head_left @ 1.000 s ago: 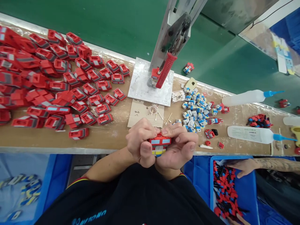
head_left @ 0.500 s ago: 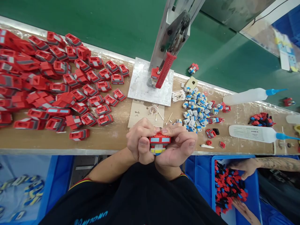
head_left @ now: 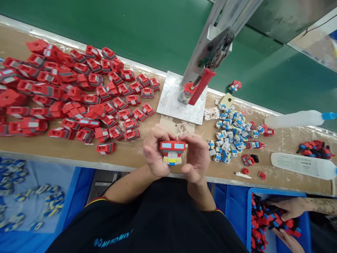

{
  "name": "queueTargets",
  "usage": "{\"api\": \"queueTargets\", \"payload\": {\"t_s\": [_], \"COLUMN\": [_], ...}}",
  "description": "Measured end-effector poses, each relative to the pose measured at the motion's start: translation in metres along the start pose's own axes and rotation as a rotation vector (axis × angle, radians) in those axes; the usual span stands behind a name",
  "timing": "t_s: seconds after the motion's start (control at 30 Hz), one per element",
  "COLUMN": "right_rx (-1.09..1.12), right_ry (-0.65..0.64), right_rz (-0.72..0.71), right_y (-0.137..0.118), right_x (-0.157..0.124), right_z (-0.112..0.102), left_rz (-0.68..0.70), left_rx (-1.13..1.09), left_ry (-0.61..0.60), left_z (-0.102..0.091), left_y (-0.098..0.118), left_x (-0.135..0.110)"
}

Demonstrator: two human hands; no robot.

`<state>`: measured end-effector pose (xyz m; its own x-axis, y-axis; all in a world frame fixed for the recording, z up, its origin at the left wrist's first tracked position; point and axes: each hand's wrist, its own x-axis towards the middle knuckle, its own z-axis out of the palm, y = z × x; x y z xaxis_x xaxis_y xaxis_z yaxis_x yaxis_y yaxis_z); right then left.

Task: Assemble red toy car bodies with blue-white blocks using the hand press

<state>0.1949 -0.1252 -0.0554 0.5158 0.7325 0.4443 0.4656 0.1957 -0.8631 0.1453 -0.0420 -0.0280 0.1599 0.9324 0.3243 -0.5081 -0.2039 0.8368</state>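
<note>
A small toy vehicle front (head_left: 172,154) is upright over the table's front edge, with a red top, pale blue windows, a grey grille and a yellow and blue lower part. My left hand (head_left: 155,151) grips it from the left side, thumb in front and fingers behind. On the other side my right hand (head_left: 197,155) is loosely curved, its thumb apart from the fingers. Its upper fingertips reach the toy's top right corner; whether they touch is unclear. Just beyond lies a piece of cardboard (head_left: 166,122) with a small ring and cotton swab on it, partly hidden by my hands.
A lever press (head_left: 202,86) with a red handle stands on a metal plate (head_left: 168,91). Many red shells (head_left: 91,100) cover the left; blue-white-yellow pieces (head_left: 230,133) lie right. Two squeeze bottles (head_left: 297,164) lie farther right. A co-worker's hands (head_left: 292,207) are in a blue bin (head_left: 250,196).
My right hand has loosened, its thumb coming off the toy, which stays in my left hand. The toy's front is now more exposed. My view has shifted left.
</note>
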Motion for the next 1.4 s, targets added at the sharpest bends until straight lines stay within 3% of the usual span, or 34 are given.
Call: {"api": "queueTargets", "payload": {"t_s": [0.13,0.5,0.6,0.67,0.73,0.8,0.9,0.97,1.07,1.17,1.3,1.4], "right_rx": [0.017,0.018,0.021,0.011,-0.015,-0.063,-0.151,-0.19,-0.228,-0.292,-0.333,-0.342], "right_ry": [0.01,0.017,0.044,0.076,0.098,0.081,-0.031,-0.092,-0.011,0.073,-0.011,-0.024], "right_rz": [-0.154,-0.103,-0.105,-0.084,-0.054,-0.052,-0.098,-0.108,-0.087,-0.072,-0.042,-0.01], "right_y": [0.007,0.005,0.004,0.003,0.003,0.004,0.004,0.005,0.011,0.02,0.023,0.022], "right_x": [-0.004,-0.006,-0.006,-0.006,-0.006,-0.005,0.0,0.006,0.018,0.033,0.046,0.044], "right_z": [-0.004,-0.007,-0.008,-0.01,-0.012,-0.012,-0.017,-0.026,-0.051,-0.075,-0.078,-0.072], "left_rz": [0.063,0.159,0.17,0.187,0.15,0.029,-0.104,-0.079,-0.007,0.027,0.088,0.044], "left_rx": [0.054,0.075,0.073,0.072,0.076,0.062,0.008,0.036,0.216,0.438,0.582,0.726], "left_ry": [-0.046,-0.195,-0.323,-0.476,-0.628,-0.711,-0.723,-0.721,-0.712,-0.709,-0.805,-0.931], "left_z": [-0.007,-0.017,-0.029,-0.039,-0.049,-0.059,-0.076,-0.09,-0.109,-0.109,-0.071,-0.039], "left_y": [-0.001,-0.004,-0.004,-0.005,-0.006,-0.008,-0.013,-0.015,-0.019,-0.032,-0.073,-0.105], "left_x": [0.0,0.001,0.006,0.01,0.015,0.018,0.021,0.026,0.05,0.096,0.163,0.188]}}
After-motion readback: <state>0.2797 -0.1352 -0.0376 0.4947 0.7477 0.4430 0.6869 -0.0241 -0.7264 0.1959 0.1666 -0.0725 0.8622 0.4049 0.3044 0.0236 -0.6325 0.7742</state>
